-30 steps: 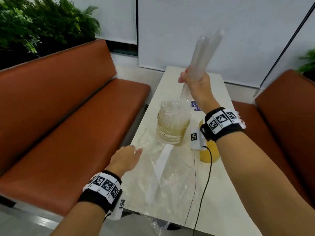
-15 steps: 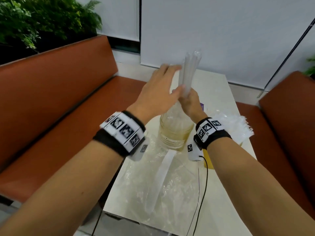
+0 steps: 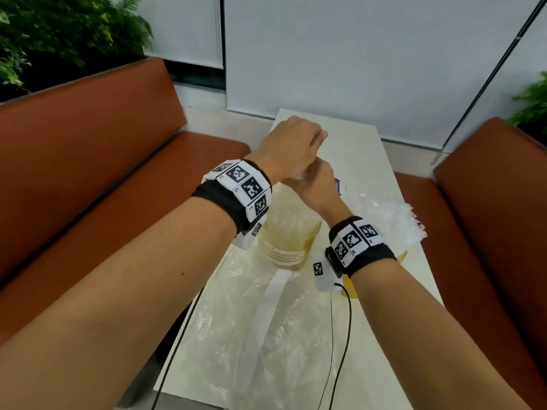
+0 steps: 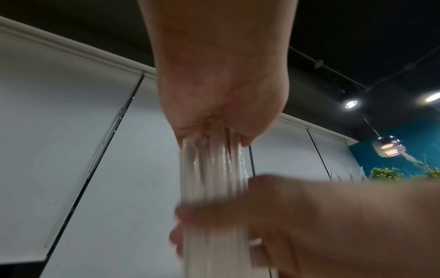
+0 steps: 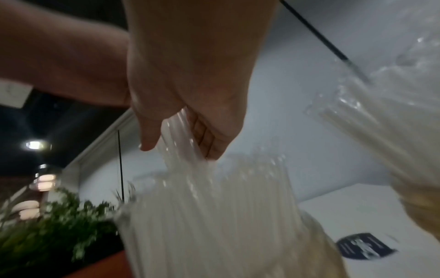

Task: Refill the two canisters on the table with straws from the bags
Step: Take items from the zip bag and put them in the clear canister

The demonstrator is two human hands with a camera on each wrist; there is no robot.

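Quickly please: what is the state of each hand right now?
Left hand: closed around the top of the bundle of straws.
Right hand: closed around the same bundle, lower down, above the canister.

Both hands (image 3: 299, 161) crowd the canister (image 3: 288, 241) mouth; bare surface (image 3: 364, 161) lies open beyond; a flat bag (image 3: 266, 335) covers the near side

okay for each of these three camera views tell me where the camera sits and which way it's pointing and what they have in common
Head: worn on the head, looking forward and down at the table; shows both forearms, the left hand and right hand above the near canister.
Left wrist: below the left hand, looking up towards the ceiling; shows it gripping the straws.
Right wrist: low by the right hand, looking up along its fingers at the straws.
Shared: both wrist views show the straw bundle, and each shows part of the other arm.
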